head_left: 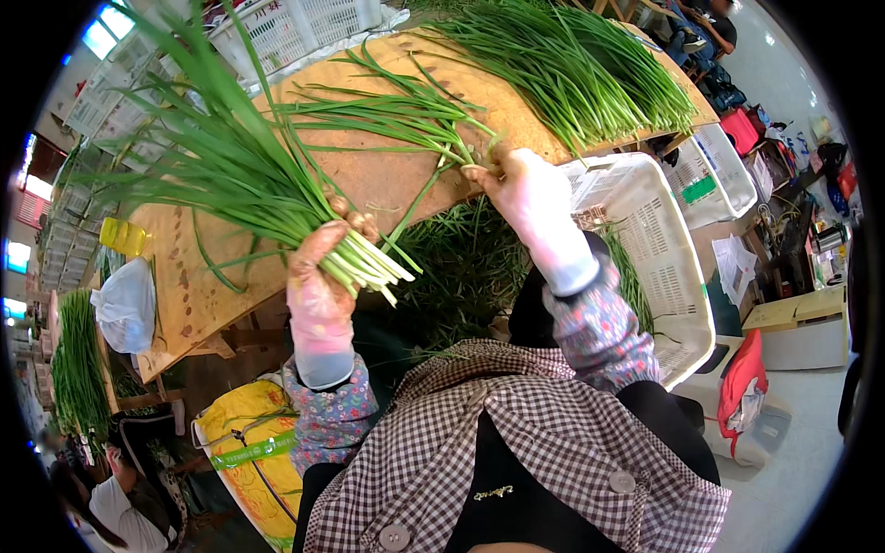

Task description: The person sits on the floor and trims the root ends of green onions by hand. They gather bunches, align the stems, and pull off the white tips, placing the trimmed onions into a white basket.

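Note:
My left hand (321,276), in a pink-and-white glove with brown-stained fingers, is closed around a bunch of garlic chives (276,200). The pale cut ends point right and towards me, and the long leaves fan out to the upper left, partly blurred. Over the table's near edge, my right hand (522,193), gloved alike, pinches the stem ends of a few chives with thumb and fingers; its back hides part of the grip. A loose small pile of chives (394,114) lies on the wooden table (359,173), its stems towards my right hand.
A thick row of chives (581,76) covers the table's far right. A white plastic crate (677,276) stands at my right. Leaf scraps (463,256) lie below the table edge. A white plastic bag (128,304) and a yellow container (123,236) sit left. People sit in the background.

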A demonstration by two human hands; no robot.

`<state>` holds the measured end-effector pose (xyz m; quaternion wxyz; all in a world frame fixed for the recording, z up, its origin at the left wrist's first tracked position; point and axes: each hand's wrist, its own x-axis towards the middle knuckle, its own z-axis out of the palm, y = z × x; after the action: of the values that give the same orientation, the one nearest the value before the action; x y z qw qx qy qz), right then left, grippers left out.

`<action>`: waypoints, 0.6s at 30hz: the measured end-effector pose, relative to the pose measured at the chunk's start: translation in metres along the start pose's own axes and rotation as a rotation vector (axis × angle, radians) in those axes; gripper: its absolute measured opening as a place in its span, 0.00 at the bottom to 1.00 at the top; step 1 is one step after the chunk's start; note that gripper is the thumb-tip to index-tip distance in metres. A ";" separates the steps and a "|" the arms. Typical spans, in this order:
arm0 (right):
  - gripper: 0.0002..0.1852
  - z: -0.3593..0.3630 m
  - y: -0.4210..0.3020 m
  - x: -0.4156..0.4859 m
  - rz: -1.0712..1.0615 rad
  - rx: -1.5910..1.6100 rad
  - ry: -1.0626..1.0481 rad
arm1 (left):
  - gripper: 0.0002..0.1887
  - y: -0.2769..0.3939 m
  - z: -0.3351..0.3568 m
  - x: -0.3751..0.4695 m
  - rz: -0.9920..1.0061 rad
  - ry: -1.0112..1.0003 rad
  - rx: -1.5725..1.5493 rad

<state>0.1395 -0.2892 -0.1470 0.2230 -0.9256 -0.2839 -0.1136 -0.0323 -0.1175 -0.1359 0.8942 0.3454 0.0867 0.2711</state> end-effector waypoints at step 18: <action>0.20 0.017 -0.022 -0.066 0.493 1.778 -1.062 | 0.14 -0.036 -0.059 -0.006 0.004 -0.074 0.209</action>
<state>0.0746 -0.2964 -0.1767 0.6833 -0.3933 -0.1306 0.6011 -0.0419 -0.1096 -0.2040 0.8554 0.4465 0.0808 0.2496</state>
